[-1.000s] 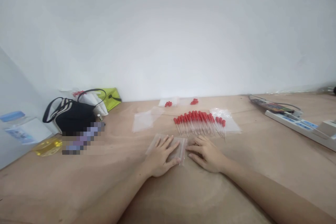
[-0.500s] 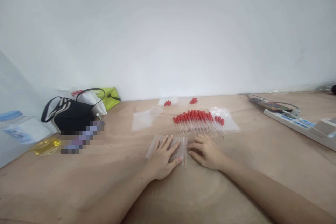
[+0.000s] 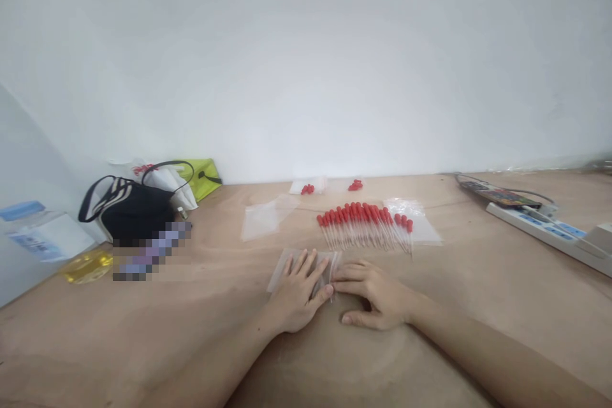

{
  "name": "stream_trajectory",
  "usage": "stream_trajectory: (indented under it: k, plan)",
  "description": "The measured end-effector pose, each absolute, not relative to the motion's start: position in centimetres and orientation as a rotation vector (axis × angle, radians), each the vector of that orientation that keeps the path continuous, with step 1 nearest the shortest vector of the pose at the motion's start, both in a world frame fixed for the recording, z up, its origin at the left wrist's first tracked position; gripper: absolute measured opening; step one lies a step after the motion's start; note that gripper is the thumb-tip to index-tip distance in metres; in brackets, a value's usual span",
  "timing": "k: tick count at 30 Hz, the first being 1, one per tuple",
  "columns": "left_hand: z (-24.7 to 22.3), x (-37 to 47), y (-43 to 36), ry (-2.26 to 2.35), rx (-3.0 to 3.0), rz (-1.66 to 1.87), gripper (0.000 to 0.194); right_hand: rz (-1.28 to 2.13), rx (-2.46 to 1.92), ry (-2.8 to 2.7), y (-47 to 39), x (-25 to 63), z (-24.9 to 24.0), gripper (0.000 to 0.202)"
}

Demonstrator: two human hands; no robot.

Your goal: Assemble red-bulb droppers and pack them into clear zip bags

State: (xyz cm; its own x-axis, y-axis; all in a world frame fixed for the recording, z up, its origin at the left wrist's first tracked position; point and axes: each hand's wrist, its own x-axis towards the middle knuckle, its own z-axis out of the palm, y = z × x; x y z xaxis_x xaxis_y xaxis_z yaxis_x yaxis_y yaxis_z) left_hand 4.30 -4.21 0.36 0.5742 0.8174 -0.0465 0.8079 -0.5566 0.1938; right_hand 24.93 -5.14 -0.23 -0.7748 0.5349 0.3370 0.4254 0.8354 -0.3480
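Note:
Flat on a clear zip bag (image 3: 278,273) lies my left hand (image 3: 302,290), its fingers spread and pressing the bag to the table. My right hand (image 3: 370,293) rests at the bag's right edge, fingertips on the zip strip and thumb apart from the fingers, holding nothing. Part of the bag is hidden under both hands. Just beyond them, a fanned row of droppers (image 3: 363,224) with red bulbs and thin clear stems lies on the table, bulbs pointing away from me.
Clear bags (image 3: 262,220) lie beyond my left hand, and another bag (image 3: 423,223) beside the droppers. Small red pieces (image 3: 355,185) sit near the wall. A black bag (image 3: 136,207) and a bottle of yellow liquid (image 3: 88,264) stand left; a power strip (image 3: 545,229) and phone (image 3: 500,193) lie right.
My right hand has shifted left onto the bag's zip edge, and its thumb has spread away from the fingers. My left hand stays flat on the bag.

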Motion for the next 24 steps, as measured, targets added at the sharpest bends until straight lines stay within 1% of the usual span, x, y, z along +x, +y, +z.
stream_trajectory:
  k: [6,12,16,19,20,22,24]
  plan:
    - [0.4,4.2,-4.1,1.362,2.593,0.069,0.058,0.415,-0.709,-2.597,-5.2,24.5,-0.2,0.044]
    - [1.0,3.0,-3.6,1.335,2.605,0.120,0.056,0.516,-0.758,-2.540,-4.5,25.4,-0.3,0.035]
    - [1.3,2.1,-2.8,1.142,2.660,0.133,0.060,0.656,-0.753,-2.442,-4.6,25.7,-0.5,0.033]
    - [1.2,2.0,-2.4,1.058,2.646,0.137,0.060,0.680,-0.780,-2.346,-4.6,25.8,-0.4,0.025]
    - [1.1,2.1,-2.3,1.056,2.639,0.139,0.059,0.659,-0.834,-2.298,-4.3,26.2,-0.2,0.022]
    - [0.9,2.2,-2.2,1.071,2.628,0.147,0.057,0.544,-1.075,-2.131,-2.9,27.6,0.0,0.021]
    - [0.7,2.3,-2.2,1.090,2.621,0.164,0.056,0.327,-1.489,-1.820,-0.8,30.0,0.2,0.020]
